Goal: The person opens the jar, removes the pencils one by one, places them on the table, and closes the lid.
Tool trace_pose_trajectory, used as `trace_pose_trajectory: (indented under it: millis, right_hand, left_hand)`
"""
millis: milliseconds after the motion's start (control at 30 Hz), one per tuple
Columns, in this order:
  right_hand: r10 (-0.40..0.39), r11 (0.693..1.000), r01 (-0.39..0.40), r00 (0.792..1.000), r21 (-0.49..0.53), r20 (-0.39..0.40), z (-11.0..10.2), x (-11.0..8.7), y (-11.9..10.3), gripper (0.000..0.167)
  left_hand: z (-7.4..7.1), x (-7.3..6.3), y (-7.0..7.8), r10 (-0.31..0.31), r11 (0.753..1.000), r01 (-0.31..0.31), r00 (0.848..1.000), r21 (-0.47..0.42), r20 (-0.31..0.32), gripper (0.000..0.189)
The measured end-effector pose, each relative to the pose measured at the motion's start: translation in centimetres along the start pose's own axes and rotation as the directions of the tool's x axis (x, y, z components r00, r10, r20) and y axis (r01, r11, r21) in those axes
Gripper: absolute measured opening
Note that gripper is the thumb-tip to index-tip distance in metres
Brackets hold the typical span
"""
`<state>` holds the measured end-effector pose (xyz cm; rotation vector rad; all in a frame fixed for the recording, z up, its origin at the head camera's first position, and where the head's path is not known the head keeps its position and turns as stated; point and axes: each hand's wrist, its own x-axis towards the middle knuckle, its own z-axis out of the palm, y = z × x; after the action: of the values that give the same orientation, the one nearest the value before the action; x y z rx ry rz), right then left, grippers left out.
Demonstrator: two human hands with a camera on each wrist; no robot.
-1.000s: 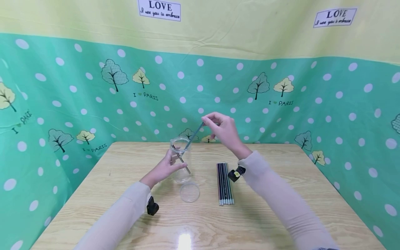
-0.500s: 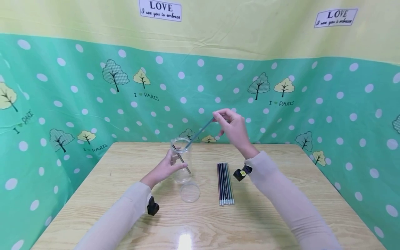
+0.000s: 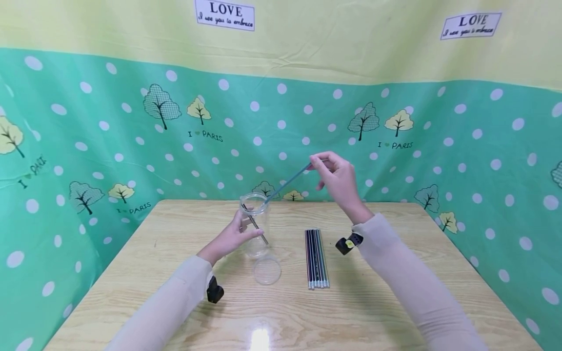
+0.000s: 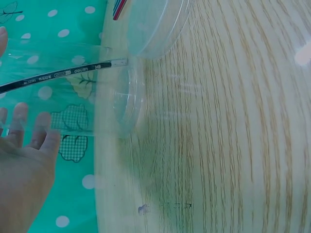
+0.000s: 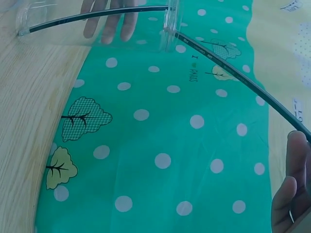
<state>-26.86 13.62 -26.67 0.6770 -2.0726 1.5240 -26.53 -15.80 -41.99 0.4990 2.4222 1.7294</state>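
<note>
My left hand (image 3: 230,239) holds a clear jar (image 3: 254,213) upright, thumb on the near side and fingers behind it. Inside the jar leans a dark pencil (image 4: 73,72), its end with the "HB" print towards the jar's bottom. Above and to the right, my right hand (image 3: 340,180) pinches the upper end of a second dark pencil (image 3: 287,183) between thumb and fingers. That pencil slants down to the left, and its lower end meets the jar's rim, as the right wrist view also shows.
A round clear lid (image 3: 267,270) lies on the wooden table (image 3: 189,224) just in front of the jar. Several pencils (image 3: 316,258) lie side by side to the right, eraser ends towards me. A green dotted curtain (image 3: 307,122) hangs behind the table.
My right hand has moved right and slightly up with its pencil, which now slants flatter and has its lower end up at the rim. The left hand and jar have stayed put.
</note>
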Motion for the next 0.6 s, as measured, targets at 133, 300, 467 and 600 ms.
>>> trace_pose_trajectory:
  millis: [133, 300, 467, 600]
  right_hand:
    - [0.006, 1.000, -0.006, 1.000, -0.018, -0.004, -0.4, -0.7, -1.7, 0.021]
    - [-0.012, 1.000, 0.011, 1.000, -0.028, -0.018, -0.8, -0.8, -2.2, 0.021]
    - [-0.009, 1.000, 0.009, 0.999, -0.014, -0.030, -1.3, -0.9, -2.2, 0.021]
    - [-0.009, 1.000, 0.009, 0.999, -0.007, -0.032, -1.7, -0.8, -2.2, 0.022]
  left_hand:
    - [0.0, 0.0, -0.1, 0.007, 1.000, -0.007, 1.000, 0.003, 0.004, 0.078]
    - [0.0, 0.0, -0.3, 0.014, 1.000, -0.014, 1.000, 0.005, 0.008, 0.079]
    - [0.0, 0.1, -0.1, 0.009, 1.000, -0.009, 1.000, -0.005, 0.006, 0.080]
    - [0.0, 0.1, -0.2, 0.012, 1.000, -0.012, 1.000, -0.005, 0.003, 0.080]
